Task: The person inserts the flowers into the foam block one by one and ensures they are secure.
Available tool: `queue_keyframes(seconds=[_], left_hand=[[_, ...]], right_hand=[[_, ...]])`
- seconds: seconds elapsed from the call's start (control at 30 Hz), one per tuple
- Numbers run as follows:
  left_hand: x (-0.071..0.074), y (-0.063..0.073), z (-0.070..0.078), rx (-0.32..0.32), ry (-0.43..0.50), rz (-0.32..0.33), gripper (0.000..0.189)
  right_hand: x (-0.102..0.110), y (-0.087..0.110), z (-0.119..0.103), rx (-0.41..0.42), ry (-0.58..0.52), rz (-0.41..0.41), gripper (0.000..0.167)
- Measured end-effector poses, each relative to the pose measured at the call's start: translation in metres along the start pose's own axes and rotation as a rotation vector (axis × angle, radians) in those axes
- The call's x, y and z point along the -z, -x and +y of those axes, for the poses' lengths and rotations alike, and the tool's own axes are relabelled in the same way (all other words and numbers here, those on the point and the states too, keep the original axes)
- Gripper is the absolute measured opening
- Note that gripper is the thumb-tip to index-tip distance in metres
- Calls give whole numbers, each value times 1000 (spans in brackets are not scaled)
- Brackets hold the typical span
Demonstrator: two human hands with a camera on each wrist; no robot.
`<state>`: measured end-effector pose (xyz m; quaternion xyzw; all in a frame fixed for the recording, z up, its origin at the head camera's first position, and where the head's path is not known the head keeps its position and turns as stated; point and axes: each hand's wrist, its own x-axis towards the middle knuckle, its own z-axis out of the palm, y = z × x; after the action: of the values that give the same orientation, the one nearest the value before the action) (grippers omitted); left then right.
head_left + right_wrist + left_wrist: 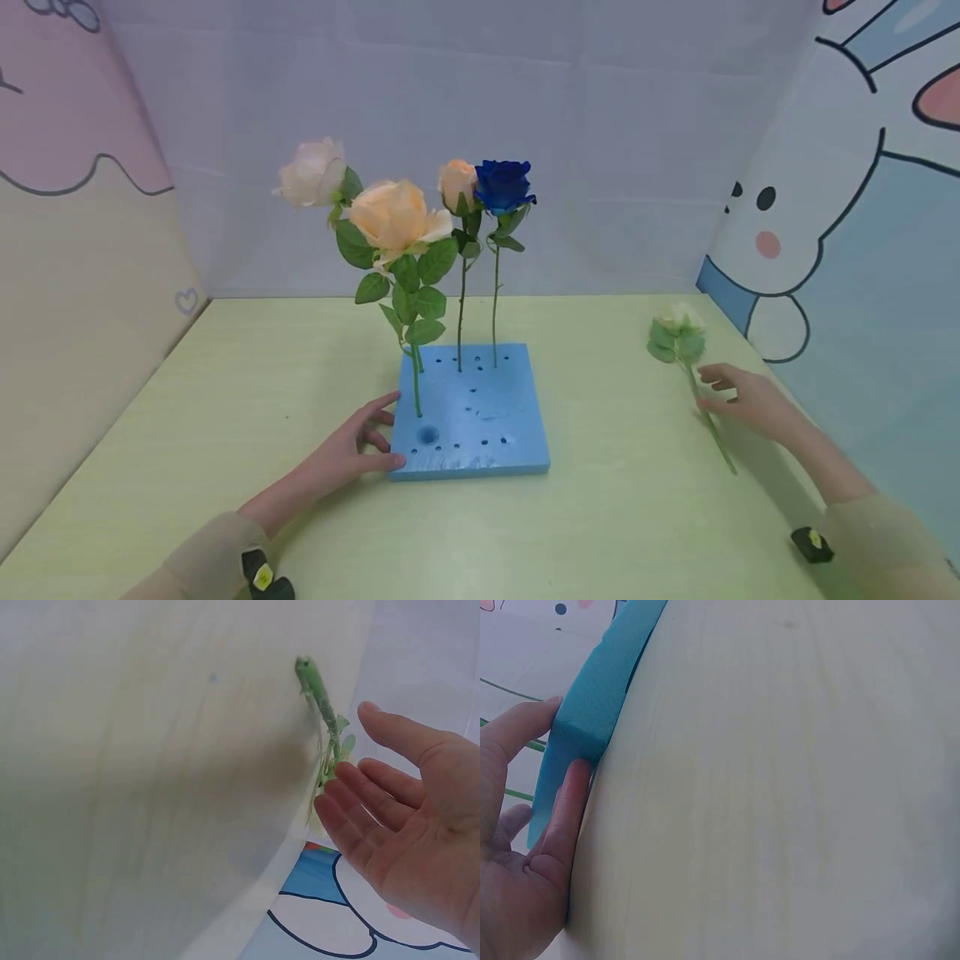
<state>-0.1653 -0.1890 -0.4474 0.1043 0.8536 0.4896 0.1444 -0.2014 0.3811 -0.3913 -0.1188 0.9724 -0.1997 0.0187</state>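
My left hand (341, 450) touches the left side of a blue foam board (495, 442) with holes, its thumb at the near corner. The left wrist view has its fingers (570, 795) along the board's edge. Standing upright in the board are a blue rose (504, 185), a small peach rose (457, 183), a large peach rose (393, 215) and a pale pink rose (311, 173). At the right, a white rose (678, 325) lies on the table. My right hand (750, 402) hovers beside its green stem (322, 697), fingers loosely bent, with a gap visible in the right wrist view.
The pale yellow table (615, 533) spreads around the board. Behind it hangs a pale backdrop (615, 125). A wall with a cartoon rabbit (787, 217) borders the right side, close to my right hand.
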Motion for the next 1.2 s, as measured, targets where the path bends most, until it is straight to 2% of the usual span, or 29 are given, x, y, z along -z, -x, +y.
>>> queue_keyframes(seconds=[0.17, 0.4, 0.63, 0.9, 1.07, 1.2], left_hand=[[-1, 0, 1, 20, 6, 3, 93], [-2, 0, 0, 20, -1, 10, 93], [-2, -1, -1, 22, -3, 13, 94], [-2, 0, -2, 12, 3, 9, 94], [-2, -2, -3, 1, -4, 15, 93], [-1, -3, -6, -3, 1, 13, 93]], right_hand=[[-4, -1, 2, 0, -9, -69, 63], [-9, -2, 3, 23, -50, -47, 59], [-11, -5, -1, -39, -168, -76, 58], [-14, -10, 4, -62, -314, -137, 54], [-15, -12, 2, -73, -353, -159, 54], [-14, -14, 0, -123, -378, -180, 57]])
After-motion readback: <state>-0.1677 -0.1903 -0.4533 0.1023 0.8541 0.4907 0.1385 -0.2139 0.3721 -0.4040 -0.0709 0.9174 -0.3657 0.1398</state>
